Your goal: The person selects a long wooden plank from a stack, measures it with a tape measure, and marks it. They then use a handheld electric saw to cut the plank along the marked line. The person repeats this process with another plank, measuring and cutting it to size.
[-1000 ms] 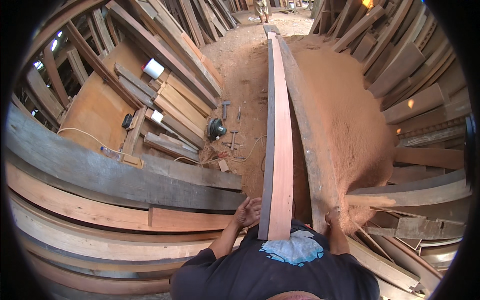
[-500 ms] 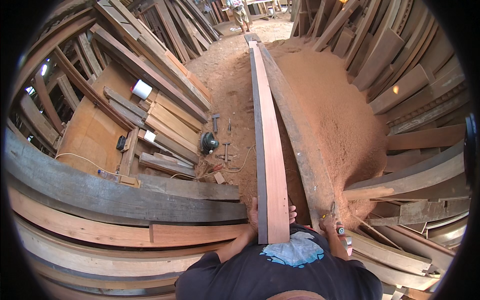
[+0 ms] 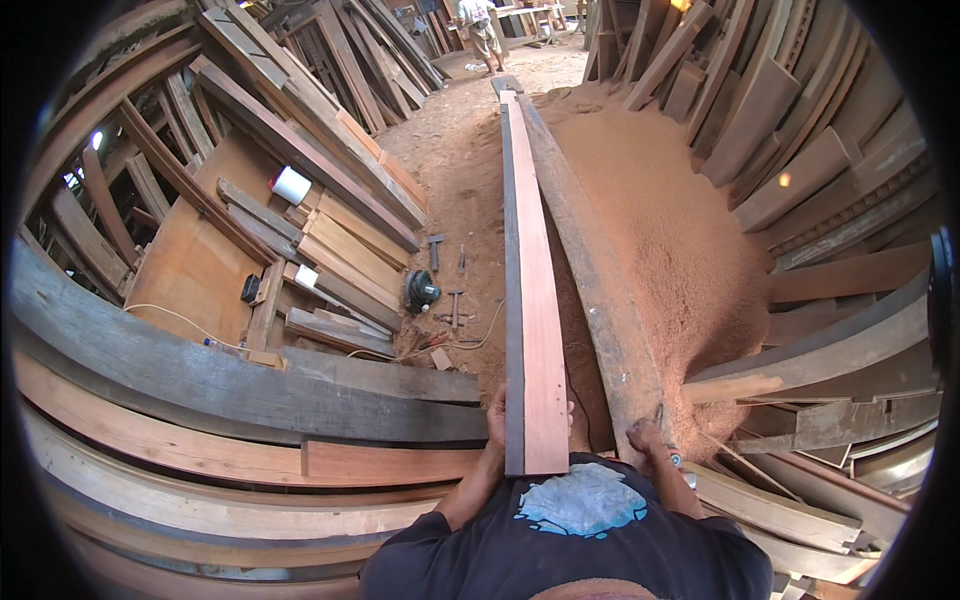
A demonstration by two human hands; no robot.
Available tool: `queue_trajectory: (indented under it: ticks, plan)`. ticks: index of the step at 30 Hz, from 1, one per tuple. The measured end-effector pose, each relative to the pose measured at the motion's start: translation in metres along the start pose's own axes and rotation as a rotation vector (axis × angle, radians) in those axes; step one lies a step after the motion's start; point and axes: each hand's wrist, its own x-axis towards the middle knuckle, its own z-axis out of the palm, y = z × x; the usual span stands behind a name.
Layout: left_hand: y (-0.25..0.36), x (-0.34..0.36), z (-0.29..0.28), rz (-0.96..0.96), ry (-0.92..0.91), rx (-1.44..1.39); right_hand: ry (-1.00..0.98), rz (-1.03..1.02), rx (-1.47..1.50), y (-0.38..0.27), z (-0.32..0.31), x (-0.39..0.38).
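A long wooden board point(image 3: 540, 330), with a smooth pinkish face and a dark grey side, runs away from me, its near end at my chest. My left hand point(image 3: 497, 412) is wrapped around it from below near this end; fingertips show past its right edge. My right hand point(image 3: 648, 438) is closed in a fist at the near end of a rough, weathered plank point(image 3: 595, 280) just right of the board. A thin, dark tool tip point(image 3: 660, 411) shows beside the fist; what the fingers hold is hidden. By that wrist is a small round object point(image 3: 676, 460), unclear in kind.
Sawdust point(image 3: 640, 190) is heaped right of the plank. Hammers point(image 3: 455, 308) and a dark green power tool point(image 3: 420, 291) lie on the ground at left. Stacked timbers point(image 3: 210, 440) flank both sides. A white bucket point(image 3: 291, 186) sits at left; another person point(image 3: 483, 35) stands far off.
The board's near end has shifted slightly left and forward with my left hand. My right hand has moved left and forward and closed; the small yellow item seen beside it before is now hidden.
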Motion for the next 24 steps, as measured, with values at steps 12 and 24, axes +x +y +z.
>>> queue_trajectory:
  ticks: [12,24]
  plan:
    - [0.044,-0.074,-0.125,0.113,0.621,0.541,-0.027,0.176,0.077,0.011,-0.007,-0.034]
    - [0.089,-0.142,-0.223,0.087,0.674,0.255,0.024,0.326,-0.145,-0.049,-0.007,0.055]
